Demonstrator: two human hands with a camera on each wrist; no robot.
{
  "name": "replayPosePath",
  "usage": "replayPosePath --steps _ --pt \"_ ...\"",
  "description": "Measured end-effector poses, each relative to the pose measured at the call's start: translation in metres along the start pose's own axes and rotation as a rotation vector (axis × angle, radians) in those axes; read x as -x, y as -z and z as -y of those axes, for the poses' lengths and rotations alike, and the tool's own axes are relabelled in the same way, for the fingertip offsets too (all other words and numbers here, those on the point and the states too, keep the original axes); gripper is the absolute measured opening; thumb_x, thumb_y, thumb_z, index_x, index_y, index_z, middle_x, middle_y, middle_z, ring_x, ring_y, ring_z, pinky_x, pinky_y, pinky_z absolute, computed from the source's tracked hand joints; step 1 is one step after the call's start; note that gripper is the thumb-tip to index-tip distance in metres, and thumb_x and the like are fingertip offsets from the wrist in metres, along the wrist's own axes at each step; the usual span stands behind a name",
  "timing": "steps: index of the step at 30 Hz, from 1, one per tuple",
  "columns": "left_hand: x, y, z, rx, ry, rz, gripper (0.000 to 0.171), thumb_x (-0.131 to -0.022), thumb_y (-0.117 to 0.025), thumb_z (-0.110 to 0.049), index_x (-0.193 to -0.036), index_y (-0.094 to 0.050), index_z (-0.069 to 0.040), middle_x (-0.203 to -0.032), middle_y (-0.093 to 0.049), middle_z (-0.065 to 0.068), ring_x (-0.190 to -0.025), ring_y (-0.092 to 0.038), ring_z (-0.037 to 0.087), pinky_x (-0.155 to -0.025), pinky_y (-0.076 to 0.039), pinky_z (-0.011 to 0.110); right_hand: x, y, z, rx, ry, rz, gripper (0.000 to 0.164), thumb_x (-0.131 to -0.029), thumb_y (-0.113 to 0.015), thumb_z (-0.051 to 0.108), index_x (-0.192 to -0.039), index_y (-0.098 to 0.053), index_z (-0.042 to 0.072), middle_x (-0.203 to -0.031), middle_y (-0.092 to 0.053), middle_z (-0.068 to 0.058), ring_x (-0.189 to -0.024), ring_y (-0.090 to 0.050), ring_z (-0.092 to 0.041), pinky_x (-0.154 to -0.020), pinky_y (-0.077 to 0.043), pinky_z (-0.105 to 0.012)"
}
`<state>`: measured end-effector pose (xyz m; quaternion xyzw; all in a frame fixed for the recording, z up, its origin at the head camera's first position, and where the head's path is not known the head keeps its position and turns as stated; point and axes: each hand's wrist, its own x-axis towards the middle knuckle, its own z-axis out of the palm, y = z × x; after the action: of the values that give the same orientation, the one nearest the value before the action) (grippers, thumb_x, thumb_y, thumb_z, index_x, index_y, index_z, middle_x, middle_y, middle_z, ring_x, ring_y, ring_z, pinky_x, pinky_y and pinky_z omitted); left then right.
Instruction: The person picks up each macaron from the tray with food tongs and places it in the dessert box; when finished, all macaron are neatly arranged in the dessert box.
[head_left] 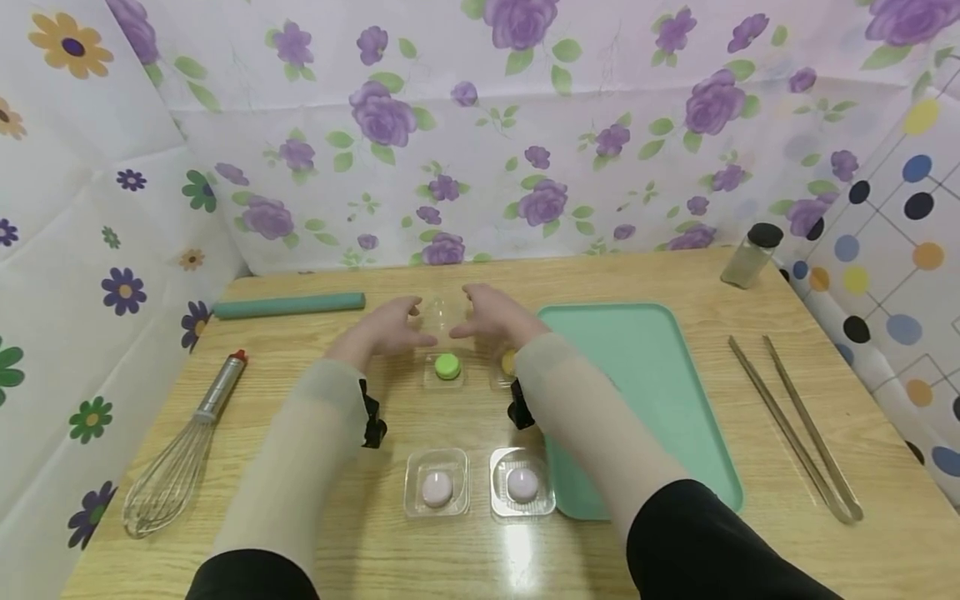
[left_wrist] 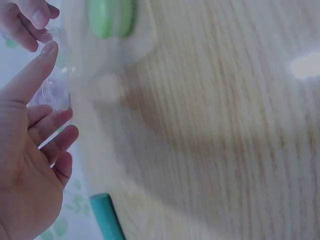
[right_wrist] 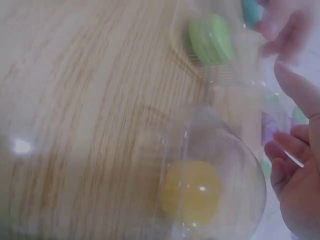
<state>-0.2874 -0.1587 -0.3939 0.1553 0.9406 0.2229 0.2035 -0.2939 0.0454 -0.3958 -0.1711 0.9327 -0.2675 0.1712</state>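
Both hands reach to the back middle of the table with a clear plastic lid (head_left: 439,315) between them. My left hand (head_left: 387,327) holds one side, its thumb and curled fingers at the rim in the left wrist view. On the other side is my right hand (head_left: 495,317), thumb and fingers bent around the lid; that contact is blurred in the right wrist view. Just in front of the lid, a green macaron (head_left: 447,367) sits in a clear plastic tray (head_left: 433,382). A yellow macaron (right_wrist: 192,192) lies under a clear domed cover (right_wrist: 245,175), partly hidden by my right arm in the head view.
Two pale purple macarons (head_left: 437,489) sit in clear trays near the front. A mint-green tray (head_left: 652,400) lies right, with tongs (head_left: 795,425) and a black-capped jar (head_left: 750,257) beyond. A whisk (head_left: 183,450) and a teal roll (head_left: 288,306) lie left.
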Motion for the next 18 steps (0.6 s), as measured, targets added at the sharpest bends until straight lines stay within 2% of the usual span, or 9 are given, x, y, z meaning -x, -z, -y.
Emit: replayPosePath --steps 4,8,12,18 --pt "0.006 0.006 -0.008 0.011 -0.070 -0.021 0.084 -0.084 -0.068 -0.036 -0.147 -0.023 -0.002 -0.139 -0.042 0.020 -0.127 -0.038 0.037 -0.102 -0.032 0.051 0.008 0.007 -0.002 0.023 0.046 -0.036 0.091 -0.079 -0.073 0.039 -0.146 -0.025 0.002 -0.146 -0.031 -0.018 -0.134 -0.029 -0.033 -0.108 -0.026 -0.045" --pt "0.016 0.009 -0.019 0.005 -0.146 -0.035 0.082 -0.085 -0.068 -0.035 -0.146 -0.025 -0.003 -0.137 -0.044 0.018 -0.126 -0.039 0.035 -0.100 -0.035 0.050 0.021 0.014 -0.008 0.019 0.098 -0.062 0.089 -0.080 -0.071 0.042 -0.146 -0.026 0.003 -0.143 -0.033 -0.015 -0.126 -0.039 -0.029 -0.102 -0.036 -0.042" --pt "0.028 0.009 -0.028 -0.028 -0.212 -0.060 0.076 -0.086 -0.067 -0.034 -0.145 -0.030 -0.003 -0.132 -0.049 0.016 -0.121 -0.044 0.034 -0.098 -0.038 0.048 0.037 0.021 -0.013 -0.051 0.134 -0.054 0.089 -0.082 -0.067 0.047 -0.147 -0.024 0.004 -0.142 -0.033 -0.014 -0.120 -0.045 -0.029 -0.096 -0.042 -0.041" --pt "0.044 0.005 -0.042 -0.060 -0.303 -0.061 0.068 -0.086 -0.068 -0.030 -0.141 -0.037 -0.005 -0.128 -0.052 0.014 -0.112 -0.051 0.034 -0.092 -0.043 0.045 0.059 0.026 -0.019 -0.166 0.144 -0.041 0.089 -0.081 -0.065 0.052 -0.147 -0.023 0.009 -0.140 -0.033 -0.012 -0.117 -0.045 -0.027 -0.090 -0.045 -0.040"
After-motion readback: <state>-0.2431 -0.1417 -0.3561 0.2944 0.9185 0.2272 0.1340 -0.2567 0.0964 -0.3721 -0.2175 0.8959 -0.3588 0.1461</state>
